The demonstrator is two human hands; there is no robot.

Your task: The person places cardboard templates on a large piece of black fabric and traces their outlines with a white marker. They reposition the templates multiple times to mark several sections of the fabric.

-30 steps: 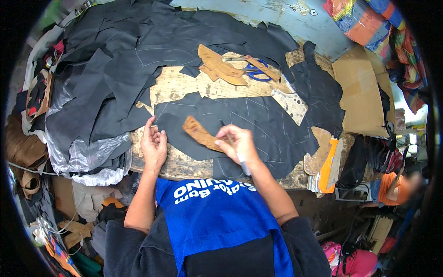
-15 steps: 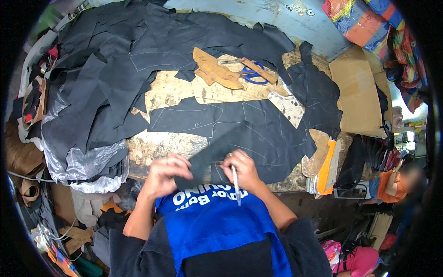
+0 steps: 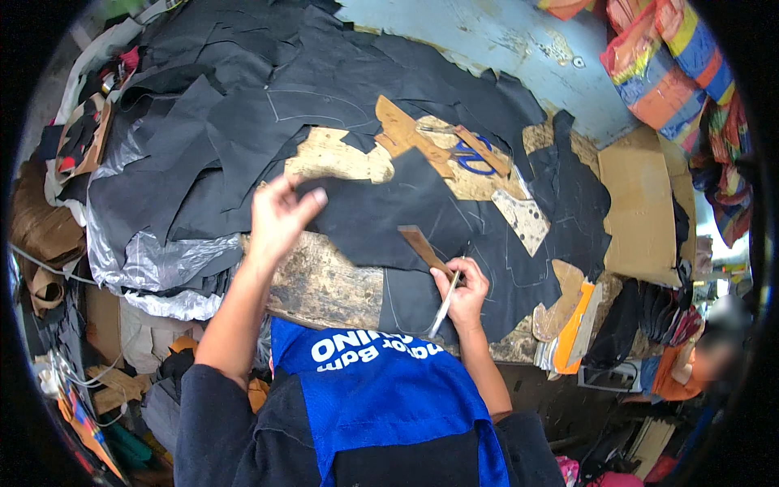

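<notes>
My left hand [image 3: 280, 213] is raised at the left end of a loose black leather piece [image 3: 373, 211]. Its thumb and fingers are apart, close to the leather's edge. That piece lies over a larger black leather sheet [image 3: 531, 231] marked with pale outlines. My right hand [image 3: 464, 294] is closed around a slim silver pen [image 3: 445, 307] that points down toward me. A flat brown strip-like tool [image 3: 422, 247] sticks out from the same hand to the upper left, over the leather. What its hidden end looks like, I cannot tell.
Blue-handled scissors [image 3: 475, 156], a tan pattern piece [image 3: 406, 130] and a spotted white pattern [image 3: 523, 217] lie beyond. Black leather [image 3: 211, 154] is heaped left. Rightward are an orange-edged stack [image 3: 574, 333], a cardboard box [image 3: 637, 203] and a person in orange [image 3: 677, 375].
The loose leather piece has moved away from my body and spread across the table. My left hand has moved outward and its fingers have parted. My right hand has shifted right, keeping the pen.
</notes>
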